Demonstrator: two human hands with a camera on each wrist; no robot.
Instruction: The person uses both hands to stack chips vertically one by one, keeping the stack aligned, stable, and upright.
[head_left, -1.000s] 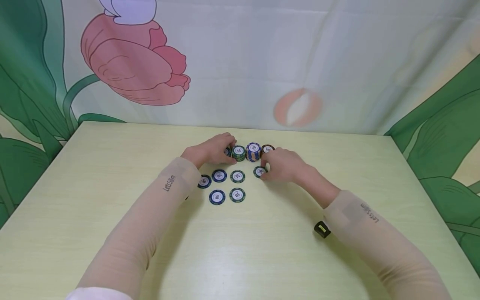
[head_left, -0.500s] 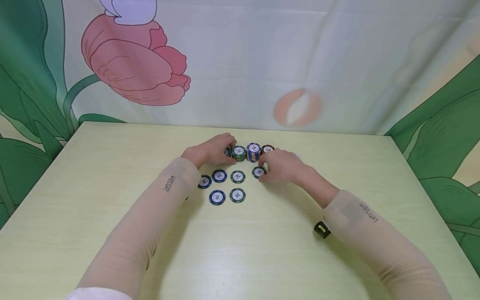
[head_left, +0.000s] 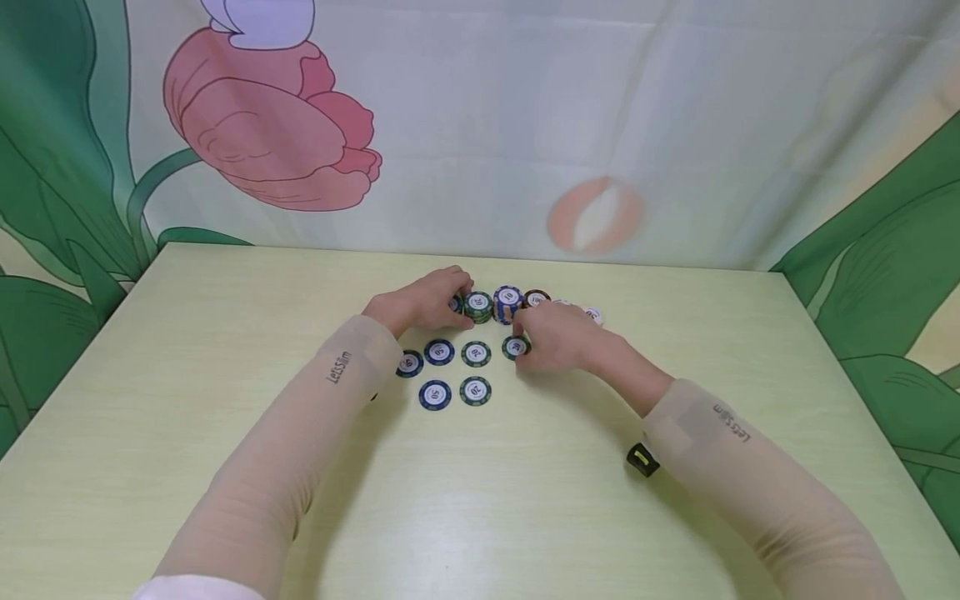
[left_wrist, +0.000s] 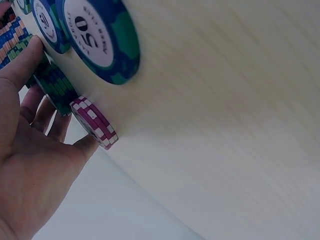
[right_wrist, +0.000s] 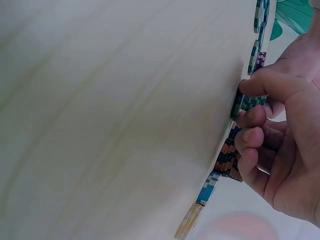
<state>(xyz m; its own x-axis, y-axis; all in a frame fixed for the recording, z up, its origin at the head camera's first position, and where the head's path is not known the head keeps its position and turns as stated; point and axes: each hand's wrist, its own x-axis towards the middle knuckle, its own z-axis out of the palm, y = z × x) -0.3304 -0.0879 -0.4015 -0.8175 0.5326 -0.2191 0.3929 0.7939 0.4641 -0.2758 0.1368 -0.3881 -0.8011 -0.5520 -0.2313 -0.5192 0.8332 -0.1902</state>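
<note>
My left hand [head_left: 423,302] reaches to a row of poker chip stacks, thumb in front and fingers behind the dark green-blue stack [left_wrist: 56,87]. Its little finger touches a purple-and-white stack [left_wrist: 95,122]. Beside the thumb stands a green stack marked 20 [head_left: 478,306]. My right hand [head_left: 562,335] pinches a dark green poker chip [head_left: 514,347] between thumb and index finger, low over the table in front of a blue stack [head_left: 507,304]. Several loose chips lie flat between the hands, including a blue-green 50 chip [head_left: 435,395] and a green 20 chip [head_left: 476,391].
The row continues right with a brown stack [head_left: 536,298], partly behind the right hand. A light blue stack [right_wrist: 207,188] and a yellow one [right_wrist: 189,221] follow. A small black object [head_left: 642,459] shows beside the right sleeve. A printed curtain [head_left: 480,125] hangs behind the table [head_left: 480,517].
My right hand has slid slightly left with the pinched chip, nearer to the loose 20 chips, uncovering a pale stack at the row's right end. The left hand stays in place.
</note>
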